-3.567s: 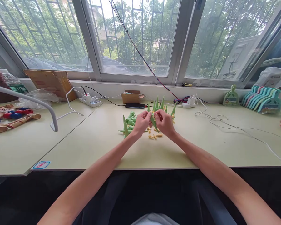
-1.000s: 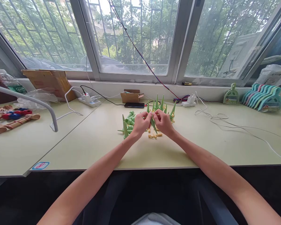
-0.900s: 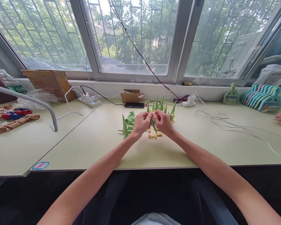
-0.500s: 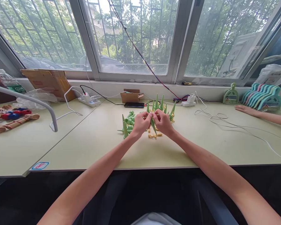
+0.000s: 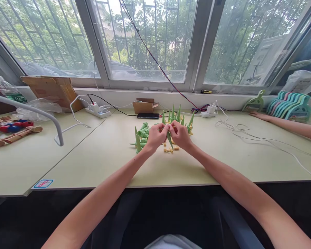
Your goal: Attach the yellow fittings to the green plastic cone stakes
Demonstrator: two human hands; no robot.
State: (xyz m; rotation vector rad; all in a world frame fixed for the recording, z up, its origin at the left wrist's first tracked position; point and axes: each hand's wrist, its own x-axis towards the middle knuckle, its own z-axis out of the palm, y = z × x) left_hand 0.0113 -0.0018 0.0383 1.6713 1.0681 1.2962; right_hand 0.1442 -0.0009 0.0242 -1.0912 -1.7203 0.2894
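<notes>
Side by side over the middle of the table, my left hand (image 5: 157, 135) and my right hand (image 5: 180, 134) pinch one green plastic cone (image 5: 169, 140) between their fingertips. Its pointed tip slants down toward me, and its upper end is hidden by the fingers. Left of my left hand lies a pile of similar green cones (image 5: 143, 133), one standing upright. Behind my right hand more cones (image 5: 178, 112) stand point up, with yellow pieces at some of their bases. Small yellow plastic pieces (image 5: 168, 150) lie on the table beneath my hands.
Behind the pile are a phone (image 5: 148, 116) and a small open cardboard box (image 5: 144, 106). White cables (image 5: 238, 128) trail across the right side. Another person's hand (image 5: 260, 116) rests near a green hanger-shaped item (image 5: 256, 102). A grey lamp arm (image 5: 41, 112) curves in at left.
On the right, the other person's hand has moved left along the table, and the green hanger-shaped item now leans over. My hands hold the cone in nearly the same place.
</notes>
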